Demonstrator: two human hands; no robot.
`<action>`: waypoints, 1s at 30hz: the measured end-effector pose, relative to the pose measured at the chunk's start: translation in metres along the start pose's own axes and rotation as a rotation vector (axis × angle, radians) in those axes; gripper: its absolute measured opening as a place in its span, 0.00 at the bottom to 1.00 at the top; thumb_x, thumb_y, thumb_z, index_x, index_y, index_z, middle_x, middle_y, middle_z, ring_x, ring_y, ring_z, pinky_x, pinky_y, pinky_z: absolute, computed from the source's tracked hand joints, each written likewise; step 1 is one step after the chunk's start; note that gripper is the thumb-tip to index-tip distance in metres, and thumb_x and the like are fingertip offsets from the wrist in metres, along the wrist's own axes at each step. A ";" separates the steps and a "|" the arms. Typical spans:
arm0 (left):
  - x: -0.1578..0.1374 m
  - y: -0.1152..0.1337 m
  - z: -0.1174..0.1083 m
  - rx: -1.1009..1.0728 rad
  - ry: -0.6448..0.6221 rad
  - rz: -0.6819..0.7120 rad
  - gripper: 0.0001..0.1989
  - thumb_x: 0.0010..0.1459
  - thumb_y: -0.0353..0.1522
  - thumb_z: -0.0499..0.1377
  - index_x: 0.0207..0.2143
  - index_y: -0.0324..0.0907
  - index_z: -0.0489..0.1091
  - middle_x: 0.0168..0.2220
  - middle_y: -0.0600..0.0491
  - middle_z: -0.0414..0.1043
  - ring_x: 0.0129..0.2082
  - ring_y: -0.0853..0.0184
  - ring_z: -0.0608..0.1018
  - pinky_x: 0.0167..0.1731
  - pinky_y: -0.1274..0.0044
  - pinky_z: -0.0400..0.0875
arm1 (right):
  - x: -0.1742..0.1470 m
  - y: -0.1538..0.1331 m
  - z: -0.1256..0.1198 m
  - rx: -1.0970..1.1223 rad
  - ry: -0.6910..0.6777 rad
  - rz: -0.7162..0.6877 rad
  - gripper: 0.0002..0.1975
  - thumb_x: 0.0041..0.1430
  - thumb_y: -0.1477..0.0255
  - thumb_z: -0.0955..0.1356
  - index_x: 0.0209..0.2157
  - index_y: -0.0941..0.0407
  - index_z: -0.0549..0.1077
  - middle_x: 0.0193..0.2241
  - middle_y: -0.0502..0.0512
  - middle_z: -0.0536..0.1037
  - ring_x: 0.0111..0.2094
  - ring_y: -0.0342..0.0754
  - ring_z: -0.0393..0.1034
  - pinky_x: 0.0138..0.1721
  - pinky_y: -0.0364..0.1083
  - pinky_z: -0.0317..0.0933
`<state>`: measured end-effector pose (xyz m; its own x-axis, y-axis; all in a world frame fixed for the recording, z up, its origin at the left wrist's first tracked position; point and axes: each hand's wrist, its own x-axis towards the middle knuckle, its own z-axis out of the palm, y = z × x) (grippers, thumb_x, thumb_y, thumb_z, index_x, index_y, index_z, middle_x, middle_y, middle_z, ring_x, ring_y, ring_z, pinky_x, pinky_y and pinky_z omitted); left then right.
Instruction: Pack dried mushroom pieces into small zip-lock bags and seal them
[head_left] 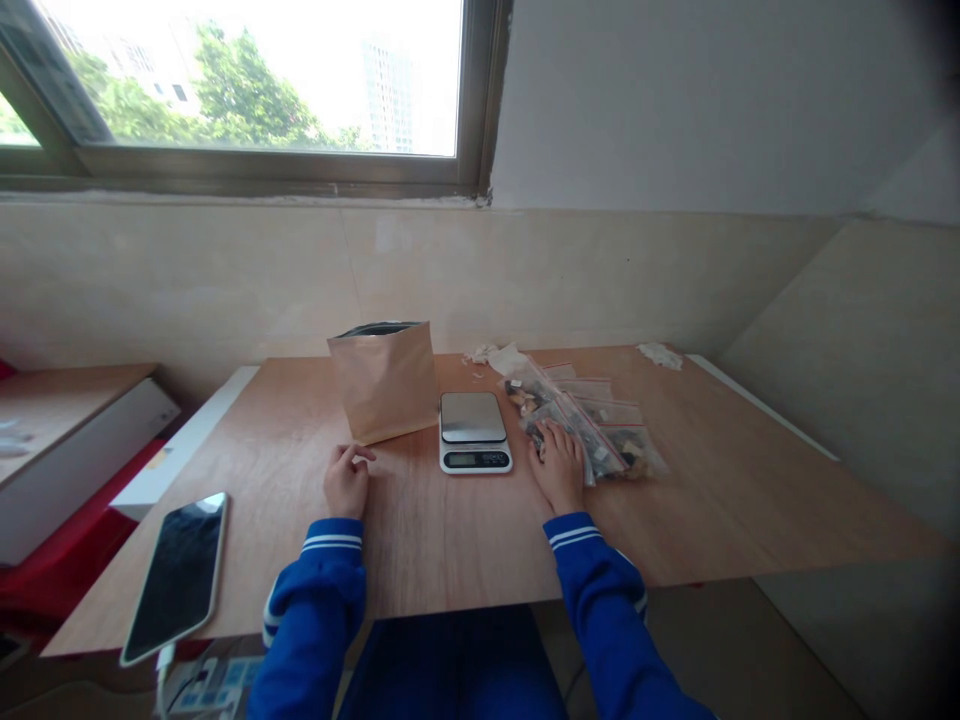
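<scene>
A wooden table [712, 520] holds a tan pouch [386, 388], clear bags [600, 437] and a scale [472, 425].
The pouch stands upright, mouth up; the bags lie right of the scale, the topmost slanting lengthwise from back left to front right. Marks on the scale's panel [476, 460] are too small to read. The left hand [347, 484] curls loosely, empty; the right hand [559, 468] drapes its fingers over the bags, whether pinching I cannot tell.
</scene>
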<state>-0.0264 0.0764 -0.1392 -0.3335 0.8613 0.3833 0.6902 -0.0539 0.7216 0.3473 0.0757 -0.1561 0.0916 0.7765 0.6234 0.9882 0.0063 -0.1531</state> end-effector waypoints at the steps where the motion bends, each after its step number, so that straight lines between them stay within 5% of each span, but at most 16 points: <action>1: 0.000 0.002 0.000 0.005 0.009 -0.006 0.12 0.48 0.22 0.52 0.25 0.44 0.72 0.34 0.54 0.68 0.26 0.69 0.70 0.34 0.74 0.66 | 0.000 0.000 0.000 0.009 -0.001 -0.001 0.20 0.62 0.71 0.61 0.54 0.58 0.68 0.55 0.63 0.71 0.56 0.56 0.61 0.60 0.57 0.48; 11: -0.004 0.001 -0.002 -0.003 -0.005 0.014 0.16 0.41 0.19 0.50 0.25 0.45 0.72 0.35 0.53 0.70 0.34 0.63 0.73 0.37 0.73 0.66 | 0.003 -0.009 -0.015 0.117 0.195 0.225 0.20 0.62 0.68 0.58 0.54 0.58 0.65 0.57 0.68 0.64 0.57 0.62 0.57 0.54 0.61 0.51; 17: 0.000 -0.002 0.004 -0.144 0.005 0.057 0.10 0.48 0.24 0.52 0.28 0.44 0.71 0.33 0.51 0.70 0.34 0.63 0.72 0.38 0.71 0.68 | 0.001 -0.002 -0.011 0.070 0.271 0.486 0.20 0.59 0.62 0.62 0.47 0.62 0.69 0.45 0.73 0.70 0.47 0.66 0.61 0.45 0.60 0.53; 24: -0.001 0.006 0.004 -0.306 -0.036 -0.010 0.06 0.53 0.33 0.54 0.33 0.42 0.69 0.36 0.51 0.69 0.26 0.69 0.71 0.31 0.74 0.69 | 0.002 0.003 -0.014 0.145 0.220 0.532 0.15 0.60 0.62 0.61 0.34 0.58 0.72 0.38 0.67 0.73 0.43 0.63 0.62 0.43 0.59 0.52; 30: -0.013 0.024 -0.005 -0.360 -0.134 0.141 0.15 0.62 0.42 0.48 0.34 0.42 0.68 0.34 0.50 0.71 0.31 0.65 0.73 0.32 0.74 0.68 | 0.017 -0.041 -0.065 0.390 0.369 0.412 0.15 0.62 0.60 0.62 0.33 0.57 0.72 0.35 0.63 0.76 0.40 0.57 0.67 0.45 0.55 0.57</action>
<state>-0.0089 0.0615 -0.1236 -0.1486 0.8897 0.4316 0.4465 -0.3291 0.8321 0.3167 0.0479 -0.0899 0.5560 0.4985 0.6651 0.7530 0.0367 -0.6570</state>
